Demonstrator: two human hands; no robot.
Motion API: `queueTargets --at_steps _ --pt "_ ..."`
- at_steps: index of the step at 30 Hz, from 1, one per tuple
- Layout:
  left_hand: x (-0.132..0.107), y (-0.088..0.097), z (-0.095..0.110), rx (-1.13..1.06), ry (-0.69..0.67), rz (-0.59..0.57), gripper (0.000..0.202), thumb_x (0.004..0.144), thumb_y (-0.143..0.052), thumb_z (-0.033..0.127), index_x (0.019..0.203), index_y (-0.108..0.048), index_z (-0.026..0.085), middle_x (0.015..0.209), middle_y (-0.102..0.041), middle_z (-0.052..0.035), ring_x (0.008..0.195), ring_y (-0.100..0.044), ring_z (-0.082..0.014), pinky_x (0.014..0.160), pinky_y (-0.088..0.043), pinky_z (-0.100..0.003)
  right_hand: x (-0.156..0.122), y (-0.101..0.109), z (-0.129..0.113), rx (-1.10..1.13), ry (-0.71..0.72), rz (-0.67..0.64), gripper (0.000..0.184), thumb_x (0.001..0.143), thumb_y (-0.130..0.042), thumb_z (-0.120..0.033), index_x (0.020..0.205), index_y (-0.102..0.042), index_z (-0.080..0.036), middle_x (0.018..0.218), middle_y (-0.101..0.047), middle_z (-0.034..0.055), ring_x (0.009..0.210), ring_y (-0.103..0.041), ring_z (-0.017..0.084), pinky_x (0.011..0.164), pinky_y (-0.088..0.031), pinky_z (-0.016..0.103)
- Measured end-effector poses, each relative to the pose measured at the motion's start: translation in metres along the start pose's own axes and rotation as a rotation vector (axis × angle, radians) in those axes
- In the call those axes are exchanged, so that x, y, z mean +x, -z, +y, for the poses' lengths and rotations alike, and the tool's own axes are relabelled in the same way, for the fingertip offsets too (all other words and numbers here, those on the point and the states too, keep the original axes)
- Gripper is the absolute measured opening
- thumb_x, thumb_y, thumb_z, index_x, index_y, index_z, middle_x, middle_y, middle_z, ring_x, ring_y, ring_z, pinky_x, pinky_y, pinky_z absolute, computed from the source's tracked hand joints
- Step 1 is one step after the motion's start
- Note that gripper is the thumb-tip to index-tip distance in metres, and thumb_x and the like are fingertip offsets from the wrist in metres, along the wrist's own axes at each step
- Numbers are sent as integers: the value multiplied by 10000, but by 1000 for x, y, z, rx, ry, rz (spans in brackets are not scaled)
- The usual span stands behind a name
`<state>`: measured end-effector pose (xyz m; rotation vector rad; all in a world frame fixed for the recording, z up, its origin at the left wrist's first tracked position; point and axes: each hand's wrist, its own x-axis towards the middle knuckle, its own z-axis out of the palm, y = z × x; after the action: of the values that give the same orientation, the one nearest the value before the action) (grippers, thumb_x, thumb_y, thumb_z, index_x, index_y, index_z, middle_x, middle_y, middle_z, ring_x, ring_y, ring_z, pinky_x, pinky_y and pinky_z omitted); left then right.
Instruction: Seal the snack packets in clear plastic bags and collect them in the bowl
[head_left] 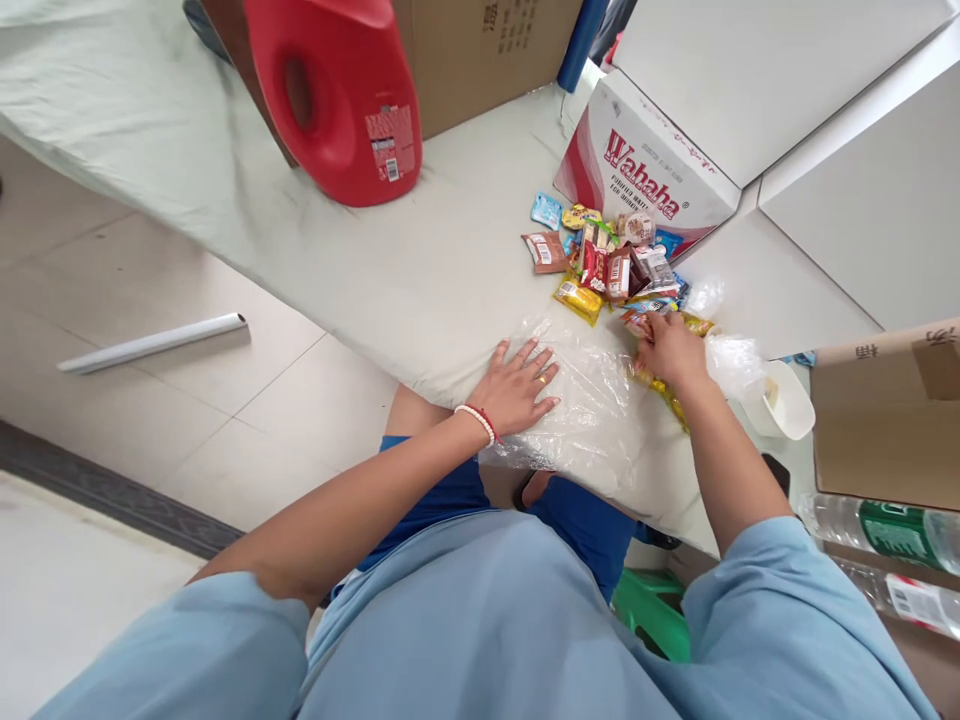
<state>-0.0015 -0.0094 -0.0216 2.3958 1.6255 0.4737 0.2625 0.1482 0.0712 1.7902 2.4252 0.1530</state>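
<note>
My left hand (516, 388) lies flat with its fingers spread on a clear plastic bag (596, 405), near the table's front edge. A loose heap of small wrapped snacks (595, 268) sits beyond the bag, in red, brown, yellow and blue wrappers. At the near right side of the heap, my right hand (673, 350) is closed with its fingertips on an orange-and-blue snack packet (636, 322). Yellow packets (671, 402) show partly beneath that hand. The fingers hide part of what they grip.
A white-and-red Wahaha carton (645, 165) stands behind the snacks. A red jug (337, 100) is at the back left. To the right are crumpled clear plastic (733, 362), a white bowl (791, 405), a cardboard box (885, 430) and plastic bottles (892, 530). A white tube (154, 343) lies on the floor.
</note>
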Motion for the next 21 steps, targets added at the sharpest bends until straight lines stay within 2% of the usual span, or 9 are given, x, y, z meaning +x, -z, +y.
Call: queueTargets --at_steps 4,6,9,11,12,15,17,18,21 --pt "1 -1 0 3 5 -3 594 1066 -334 514 1572 -482 241 1704 -368 -106 1599 -270 -342 1275 -113 -687 -23 29 3 450 -48 125 536 828 -619 -403 1323 -631 -199 1075 -718 103 938 -646 300 846 -528 429" --pt "1 -3 1 13 2 -13 600 1056 -363 480 1587 -458 218 1715 -338 -129 1601 -261 -349 1270 -107 -698 -37 36 -6 739 2 -7 532 800 -666 -436 1286 -636 -220 1065 -724 60 903 -652 261 824 -540 393" --pt "1 -4 1 20 2 -8 635 1040 -390 459 1613 -411 187 1716 -327 -147 1602 -258 -352 1274 -100 -696 -54 26 -29 992 101 -389 510 762 -737 -467 1204 -674 -222 982 -728 22 825 -653 217 786 -544 347" --pt "1 -5 1 19 9 1 653 1037 -384 450 1628 -381 172 1711 -339 -148 1602 -261 -344 1283 -94 -684 -59 10 -43 983 134 -534 484 784 -731 -486 1188 -694 -221 933 -731 11 796 -649 205 781 -546 339" --pt "1 -5 2 19 12 4 658 1035 -380 447 1631 -374 167 1708 -345 -147 1602 -263 -340 1287 -91 -679 -60 2 -49 925 135 -540 460 811 -710 -487 1187 -702 -222 932 -735 14 804 -652 207 791 -548 343" --pt "0 -4 2 17 12 -2 663 1035 -372 447 1628 -378 152 1707 -349 -140 1604 -258 -330 1295 -83 -666 -67 -11 -59 621 88 -286 435 888 -648 -451 1241 -705 -204 1107 -733 91 966 -675 268 901 -543 407" --pt "0 -2 2 16 11 -11 663 1038 -367 454 1627 -379 152 1711 -341 -134 1609 -247 -321 1301 -74 -655 -78 -9 -63 457 80 -71 452 940 -607 -444 1312 -684 -199 1245 -686 149 1109 -660 316 963 -528 446" --pt "0 -2 2 15 14 -17 663 1039 -364 459 1628 -377 154 1713 -336 -132 1611 -242 -318 1303 -69 -652 -85 -6 -66 416 107 -24 463 964 -587 -459 1348 -669 -213 1291 -666 156 1161 -648 327 974 -528 448" --pt "1 -2 2 14 27 -32 665 1042 -361 470 1629 -374 157 1716 -331 -132 1613 -239 -317 1303 -54 -650 -107 -2 -74 349 257 -140 544 966 -616 -518 1456 -593 -284 1416 -614 125 1205 -652 323 923 -557 416"
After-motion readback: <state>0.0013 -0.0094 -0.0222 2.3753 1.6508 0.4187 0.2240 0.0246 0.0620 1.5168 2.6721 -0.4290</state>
